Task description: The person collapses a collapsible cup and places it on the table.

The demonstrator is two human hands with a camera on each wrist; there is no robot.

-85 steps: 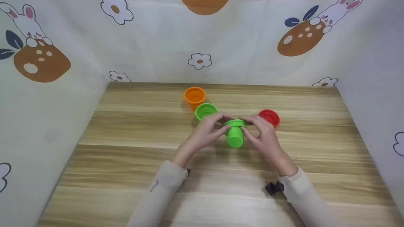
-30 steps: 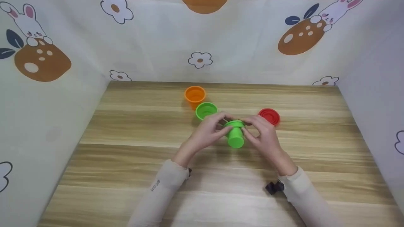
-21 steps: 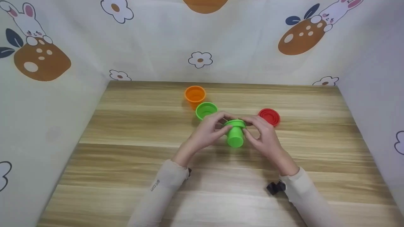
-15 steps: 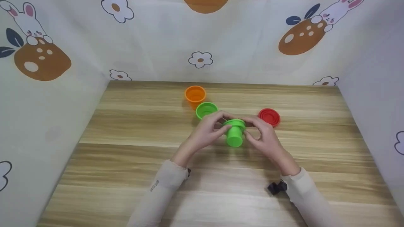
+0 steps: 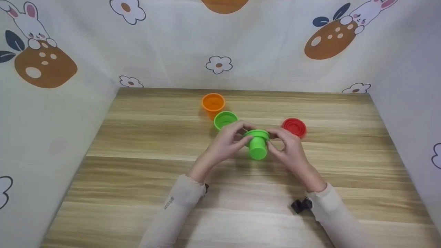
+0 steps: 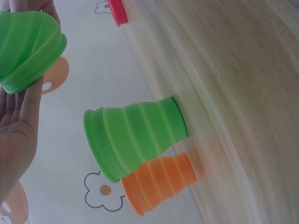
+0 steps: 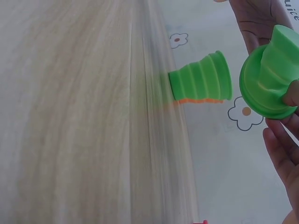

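Observation:
A green collapsible cup (image 5: 257,151) is held in the air over the middle of the table, its narrow base facing the near side. My left hand (image 5: 227,138) grips its wide rim from the left, thumb in front and fingers behind. On the right, my right hand (image 5: 291,148) pinches the same cup at the rim. Its thumb presses a dent into the soft wall in the right wrist view, where the held cup (image 7: 268,74) looks bent and partly folded. From the left wrist, the cup (image 6: 32,46) shows slanting ridges.
Another green cup (image 5: 225,119) stands extended just behind my left hand, with an orange cup (image 5: 213,103) behind it. A flattened red collapsible cup (image 5: 294,127) lies behind my right hand. Patterned cloth (image 5: 172,51) walls the wooden table (image 5: 137,182) at the back and sides.
The right thumb has slid off the front of the held cup's rim band to its right side. The cup's lower part looks slightly shorter. The other cups have stayed in place.

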